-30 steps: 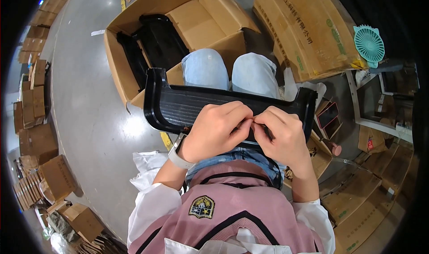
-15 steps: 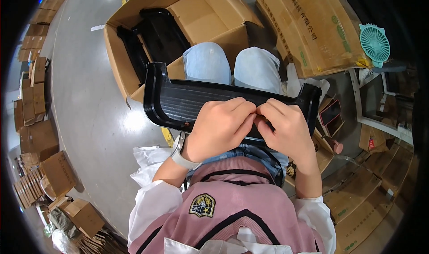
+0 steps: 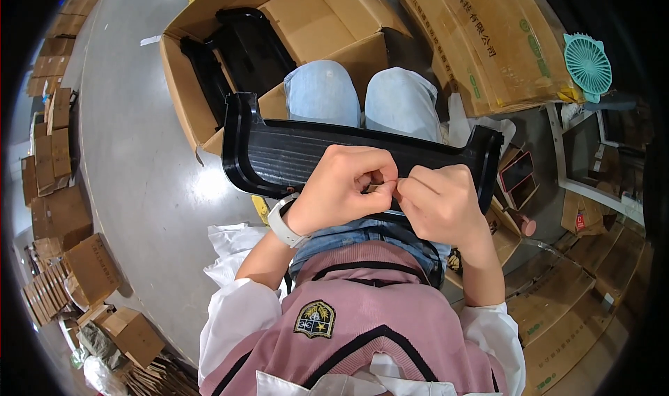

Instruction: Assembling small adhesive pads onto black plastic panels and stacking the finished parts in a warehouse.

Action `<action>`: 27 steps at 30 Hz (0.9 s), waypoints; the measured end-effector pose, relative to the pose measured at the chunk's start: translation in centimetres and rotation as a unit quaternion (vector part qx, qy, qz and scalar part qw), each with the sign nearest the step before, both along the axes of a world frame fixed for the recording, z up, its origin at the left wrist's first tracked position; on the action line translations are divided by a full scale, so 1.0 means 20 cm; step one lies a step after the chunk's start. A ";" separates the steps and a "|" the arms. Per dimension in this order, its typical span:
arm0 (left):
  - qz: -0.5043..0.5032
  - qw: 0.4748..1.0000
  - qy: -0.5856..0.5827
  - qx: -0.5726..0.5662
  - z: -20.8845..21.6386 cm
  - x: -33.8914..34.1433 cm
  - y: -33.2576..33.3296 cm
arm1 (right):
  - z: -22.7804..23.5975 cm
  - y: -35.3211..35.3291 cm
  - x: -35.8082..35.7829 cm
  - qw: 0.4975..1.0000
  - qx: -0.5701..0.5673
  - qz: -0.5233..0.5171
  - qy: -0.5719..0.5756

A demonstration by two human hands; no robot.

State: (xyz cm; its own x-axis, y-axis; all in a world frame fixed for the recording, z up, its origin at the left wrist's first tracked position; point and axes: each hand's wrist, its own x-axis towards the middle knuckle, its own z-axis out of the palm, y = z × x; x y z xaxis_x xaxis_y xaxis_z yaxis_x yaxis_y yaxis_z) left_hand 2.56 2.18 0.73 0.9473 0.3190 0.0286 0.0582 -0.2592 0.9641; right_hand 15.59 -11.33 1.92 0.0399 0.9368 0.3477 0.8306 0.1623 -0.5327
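A seated person's left hand (image 3: 348, 183) and right hand (image 3: 442, 199) meet at centre frame, both pinched shut (on what is too small to tell), above a black moulded tray (image 3: 293, 155). It lies across a denim-clad lap (image 3: 401, 102), seemingly leaving both hands free. Similar black parts (image 3: 254, 51) sit in an open carton (image 3: 310, 30), upper left. Dark characters (image 3: 472, 19) mark a large carton (image 3: 498, 79), upper right; a stitched crest (image 3: 315, 321) adorns the pink vest (image 3: 390, 309), lower centre.
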 end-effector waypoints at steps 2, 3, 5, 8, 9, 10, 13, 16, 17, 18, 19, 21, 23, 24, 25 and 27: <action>0.004 0.997 0.021 -0.070 -0.03 -0.01 0.00 | -0.01 -0.01 -0.02 0.998 0.043 -0.001 -0.036; 0.006 0.989 0.042 -0.141 -0.05 -0.01 0.00 | 0.00 -0.01 -0.03 0.996 0.051 0.002 -0.080; 0.006 0.985 0.049 -0.167 -0.06 -0.01 -0.02 | -0.01 -0.03 -0.05 0.989 0.069 0.000 -0.127; -0.006 0.974 0.069 -0.214 -0.07 -0.01 -0.03 | -0.05 -0.06 -0.07 0.976 0.104 -0.003 -0.190; -0.016 0.968 0.081 -0.235 -0.07 -0.01 -0.03 | -0.06 -0.07 -0.08 0.975 0.115 -0.007 -0.192; -0.017 0.968 0.081 -0.236 -0.07 -0.01 -0.03 | -0.06 -0.07 -0.08 0.973 0.126 -0.011 -0.194; -0.033 0.946 0.079 -0.312 -0.08 0.00 -0.02 | -0.06 -0.07 -0.08 0.964 0.151 -0.010 -0.217; 0.002 0.932 0.067 -0.357 -0.09 0.02 -0.03 | -0.06 -0.05 -0.08 0.950 0.169 -0.005 -0.262; 0.006 0.930 0.079 -0.359 -0.09 0.02 -0.02 | -0.06 -0.05 -0.08 0.950 0.170 -0.004 -0.262; 0.011 0.928 0.091 -0.361 -0.08 0.02 -0.02 | -0.07 -0.06 -0.08 0.952 0.165 0.000 -0.258; 0.013 0.928 0.090 -0.361 -0.09 0.02 -0.03 | -0.08 -0.06 -0.07 0.954 0.161 0.004 -0.253; 0.038 0.961 0.068 -0.266 -0.11 0.02 -0.03 | -0.07 -0.04 -0.04 0.970 0.136 -0.012 -0.199; 0.040 0.964 0.061 -0.257 -0.07 0.00 -0.03 | -0.05 -0.04 -0.02 0.991 0.088 -0.045 -0.095; 0.041 0.966 0.056 -0.249 -0.04 -0.01 -0.02 | -0.04 -0.03 -0.01 0.991 0.089 -0.045 -0.094; 0.030 0.972 0.051 -0.228 -0.03 -0.01 -0.01 | -0.03 -0.03 -0.01 0.993 0.086 -0.048 -0.068; 0.013 0.990 0.042 -0.134 0.02 0.00 0.01 | -0.05 -0.02 0.00 0.995 0.084 -0.052 -0.030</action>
